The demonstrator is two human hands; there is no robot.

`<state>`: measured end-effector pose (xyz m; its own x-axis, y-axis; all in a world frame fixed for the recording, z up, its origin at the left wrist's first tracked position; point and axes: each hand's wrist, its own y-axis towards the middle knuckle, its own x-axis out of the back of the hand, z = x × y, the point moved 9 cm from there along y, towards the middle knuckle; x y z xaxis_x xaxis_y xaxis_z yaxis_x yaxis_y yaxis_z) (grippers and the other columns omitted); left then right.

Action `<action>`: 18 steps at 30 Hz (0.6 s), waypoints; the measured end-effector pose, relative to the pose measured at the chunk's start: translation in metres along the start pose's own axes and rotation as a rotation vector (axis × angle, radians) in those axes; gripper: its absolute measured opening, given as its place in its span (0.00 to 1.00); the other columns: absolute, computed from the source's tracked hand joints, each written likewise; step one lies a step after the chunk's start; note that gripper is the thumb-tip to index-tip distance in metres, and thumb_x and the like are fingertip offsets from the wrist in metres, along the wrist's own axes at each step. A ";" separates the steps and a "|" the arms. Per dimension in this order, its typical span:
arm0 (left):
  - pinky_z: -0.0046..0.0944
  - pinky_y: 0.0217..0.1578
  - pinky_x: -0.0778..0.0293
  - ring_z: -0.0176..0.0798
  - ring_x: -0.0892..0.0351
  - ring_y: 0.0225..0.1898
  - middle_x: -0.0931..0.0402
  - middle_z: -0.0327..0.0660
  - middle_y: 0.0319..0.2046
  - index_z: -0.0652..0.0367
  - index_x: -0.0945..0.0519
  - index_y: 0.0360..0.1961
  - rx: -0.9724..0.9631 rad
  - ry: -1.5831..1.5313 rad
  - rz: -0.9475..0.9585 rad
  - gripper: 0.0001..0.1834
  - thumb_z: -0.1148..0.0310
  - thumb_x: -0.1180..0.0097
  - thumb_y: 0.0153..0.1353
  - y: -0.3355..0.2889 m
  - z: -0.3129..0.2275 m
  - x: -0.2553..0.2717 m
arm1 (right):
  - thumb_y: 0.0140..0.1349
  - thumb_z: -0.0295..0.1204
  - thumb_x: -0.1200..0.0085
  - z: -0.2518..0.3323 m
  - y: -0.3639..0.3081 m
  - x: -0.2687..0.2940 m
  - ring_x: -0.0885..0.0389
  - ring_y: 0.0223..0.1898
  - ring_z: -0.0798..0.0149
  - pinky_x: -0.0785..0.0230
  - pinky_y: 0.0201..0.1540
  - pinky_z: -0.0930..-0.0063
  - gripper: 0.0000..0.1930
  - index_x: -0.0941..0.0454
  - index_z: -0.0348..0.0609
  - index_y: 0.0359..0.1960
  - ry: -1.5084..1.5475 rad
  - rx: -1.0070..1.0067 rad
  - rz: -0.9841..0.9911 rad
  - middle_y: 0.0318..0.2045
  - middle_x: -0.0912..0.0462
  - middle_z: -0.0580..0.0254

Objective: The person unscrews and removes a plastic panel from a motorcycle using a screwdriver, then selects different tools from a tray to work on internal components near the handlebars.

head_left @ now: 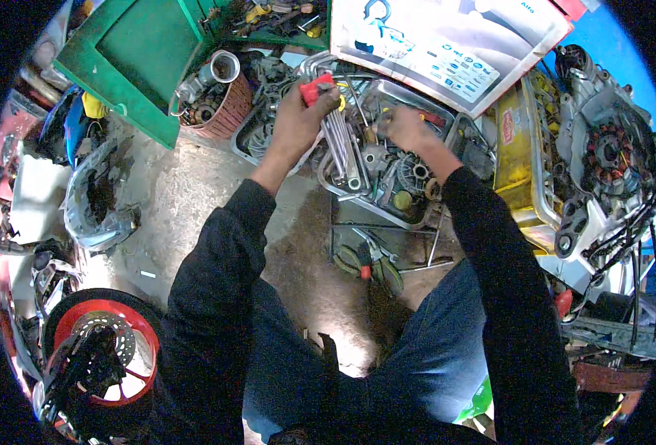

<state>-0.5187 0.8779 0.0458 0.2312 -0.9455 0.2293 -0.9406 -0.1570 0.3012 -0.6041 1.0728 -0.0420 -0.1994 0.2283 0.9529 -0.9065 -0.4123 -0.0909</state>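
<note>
Over a metal tray [398, 216] crowded with tools and parts, my left hand [295, 122] is closed around a hex key set with a red holder [314, 89]. Its long silver keys [336, 141] hang down from the grip, and their bent ends show above the hand. To the right, my right hand [411, 130] is over the tray's far part, beside a red-handled tool [433, 119]. Motion smears its fingers, so whether they hold anything is unclear. Below the hands, the tray holds a ring spanner [353, 181] and a round gear-like part [415, 172].
Green-handled pliers [374, 263] lie below the tray, between my knees. A basket of parts [228, 111] stands left of it, under an open green metal door [131, 63]. On the right are a yellow crate [515, 141] and an engine [610, 156]. A red-rimmed wheel [147, 348] sits lower left.
</note>
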 end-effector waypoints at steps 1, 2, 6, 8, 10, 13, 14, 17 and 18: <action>0.36 0.38 0.28 0.35 0.23 0.33 0.21 0.44 0.32 0.66 0.26 0.41 0.030 -0.081 0.013 0.20 0.58 0.42 0.60 -0.004 0.003 0.004 | 0.53 0.43 0.43 0.000 0.000 -0.008 0.19 0.37 0.40 0.26 0.40 0.52 0.21 0.21 0.31 0.29 0.039 0.001 -0.110 0.34 0.19 0.38; 0.34 0.39 0.28 0.34 0.23 0.34 0.21 0.42 0.34 0.66 0.27 0.42 0.105 -0.136 0.012 0.20 0.57 0.43 0.61 -0.009 0.009 0.008 | 0.53 0.43 0.44 0.001 0.004 -0.016 0.19 0.36 0.40 0.26 0.40 0.52 0.20 0.20 0.32 0.29 0.045 0.026 -0.133 0.33 0.19 0.38; 0.31 0.42 0.31 0.31 0.26 0.38 0.23 0.39 0.37 0.63 0.29 0.46 0.341 -0.378 0.053 0.18 0.60 0.46 0.64 -0.041 0.031 0.014 | 0.53 0.39 0.45 0.002 0.004 -0.030 0.19 0.35 0.41 0.27 0.39 0.52 0.16 0.20 0.35 0.29 -0.029 0.000 -0.180 0.30 0.19 0.39; 0.31 0.42 0.32 0.30 0.27 0.38 0.23 0.37 0.36 0.61 0.28 0.46 0.378 -0.331 -0.010 0.18 0.59 0.45 0.63 -0.053 0.039 0.022 | 0.53 0.37 0.47 -0.001 0.003 -0.018 0.19 0.34 0.41 0.27 0.39 0.51 0.14 0.20 0.37 0.27 -0.074 0.005 -0.245 0.29 0.19 0.40; 0.32 0.42 0.33 0.31 0.28 0.38 0.24 0.37 0.36 0.60 0.28 0.46 0.454 -0.242 -0.057 0.18 0.58 0.45 0.63 -0.065 0.050 0.026 | 0.45 0.30 0.43 -0.018 0.003 -0.004 0.21 0.37 0.40 0.28 0.42 0.53 0.12 0.21 0.32 0.28 -0.017 -0.087 -0.322 0.31 0.21 0.37; 0.32 0.42 0.33 0.32 0.29 0.39 0.25 0.38 0.36 0.61 0.28 0.44 0.487 -0.173 -0.039 0.19 0.57 0.47 0.62 -0.075 0.058 0.018 | 0.44 0.30 0.42 -0.040 -0.005 0.013 0.20 0.35 0.41 0.28 0.40 0.54 0.11 0.20 0.36 0.27 -0.024 -0.102 -0.437 0.31 0.20 0.39; 0.32 0.42 0.33 0.33 0.29 0.39 0.25 0.38 0.36 0.61 0.28 0.44 0.527 -0.150 -0.018 0.19 0.56 0.47 0.62 -0.078 0.062 0.014 | 0.45 0.30 0.43 -0.048 -0.003 0.010 0.20 0.37 0.40 0.28 0.42 0.54 0.11 0.20 0.35 0.28 0.063 -0.105 -0.389 0.32 0.20 0.38; 0.30 0.34 0.36 0.28 0.31 0.33 0.28 0.31 0.32 0.52 0.28 0.41 0.525 -0.279 0.069 0.18 0.50 0.50 0.61 -0.079 0.063 -0.010 | 0.47 0.32 0.44 -0.075 -0.004 -0.014 0.20 0.40 0.39 0.28 0.47 0.53 0.13 0.20 0.35 0.31 0.272 -0.282 -0.126 0.35 0.20 0.36; 0.29 0.34 0.36 0.28 0.31 0.33 0.29 0.31 0.31 0.52 0.28 0.40 0.559 -0.329 0.090 0.17 0.50 0.51 0.61 -0.081 0.065 -0.019 | 0.47 0.32 0.43 -0.077 -0.009 -0.009 0.20 0.39 0.42 0.28 0.46 0.55 0.13 0.20 0.37 0.32 0.211 -0.291 -0.189 0.35 0.20 0.39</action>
<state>-0.4626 0.8897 -0.0430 0.1413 -0.9858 -0.0904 -0.9606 -0.1144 -0.2531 -0.6228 1.1421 -0.0718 -0.0637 0.4647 0.8832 -0.9959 -0.0861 -0.0265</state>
